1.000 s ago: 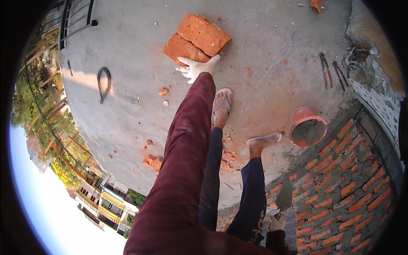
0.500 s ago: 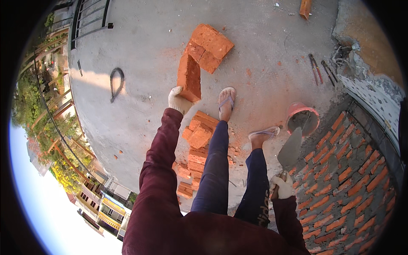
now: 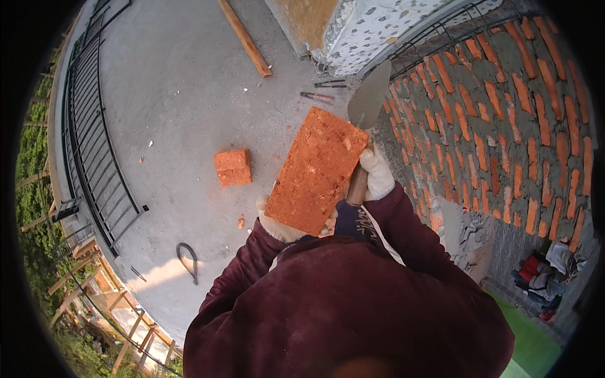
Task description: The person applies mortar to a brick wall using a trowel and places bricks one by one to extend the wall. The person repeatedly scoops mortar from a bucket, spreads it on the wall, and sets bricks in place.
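A red-orange brick (image 3: 312, 173) is raised in front of my body. My left hand (image 3: 272, 222), in a white glove, is closed on its lower left end, the fingers largely hidden beneath it. My gloved right hand (image 3: 377, 171) grips the wooden handle of a trowel (image 3: 367, 97) against the brick’s right side; the grey blade points up beyond the brick’s top corner. Two stacked bricks (image 3: 232, 167) lie on the concrete floor (image 3: 164, 113) left of the held one.
A mortared brick wall (image 3: 491, 126) rises on the right beside a speckled white ledge (image 3: 365, 38). Cutting tools (image 3: 318, 96), a timber plank (image 3: 246, 41) and a black loop (image 3: 189, 258) lie on the floor. Black metal railing (image 3: 94, 145) runs along the left, near the edge with greenery beyond.
My left hand took a brick from the pile and brought it up close to my body. My right hand rose with the trowel beside it. The view has swung toward the wall.
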The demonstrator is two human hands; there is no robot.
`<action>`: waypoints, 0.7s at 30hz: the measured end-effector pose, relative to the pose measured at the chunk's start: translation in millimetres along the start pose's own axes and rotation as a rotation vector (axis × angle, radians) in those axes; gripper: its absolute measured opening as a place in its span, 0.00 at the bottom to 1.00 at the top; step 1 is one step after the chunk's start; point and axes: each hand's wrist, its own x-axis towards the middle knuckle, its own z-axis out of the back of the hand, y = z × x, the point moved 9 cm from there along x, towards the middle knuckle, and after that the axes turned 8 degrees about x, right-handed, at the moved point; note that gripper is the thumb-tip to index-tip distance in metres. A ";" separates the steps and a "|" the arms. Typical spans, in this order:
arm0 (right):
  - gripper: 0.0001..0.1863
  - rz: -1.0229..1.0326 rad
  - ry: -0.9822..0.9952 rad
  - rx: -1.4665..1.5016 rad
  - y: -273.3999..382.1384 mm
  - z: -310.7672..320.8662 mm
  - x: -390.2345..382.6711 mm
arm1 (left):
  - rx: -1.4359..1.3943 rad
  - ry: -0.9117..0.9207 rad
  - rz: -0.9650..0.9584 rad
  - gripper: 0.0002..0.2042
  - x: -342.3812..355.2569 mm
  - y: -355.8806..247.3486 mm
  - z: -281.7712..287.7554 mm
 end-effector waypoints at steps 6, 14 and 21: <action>0.27 0.472 -0.143 -0.028 141.5 -29.6 -71.9 | 0.281 0.094 0.255 0.37 80.2 40.8 -86.9; 0.23 1.016 -0.401 -0.214 301.9 -4.7 -230.6 | 1.617 0.373 -0.028 0.59 203.3 129.6 -245.4; 0.27 1.272 -0.585 -0.486 378.3 -8.6 -329.0 | 2.276 0.508 -0.572 0.80 259.2 289.4 -294.6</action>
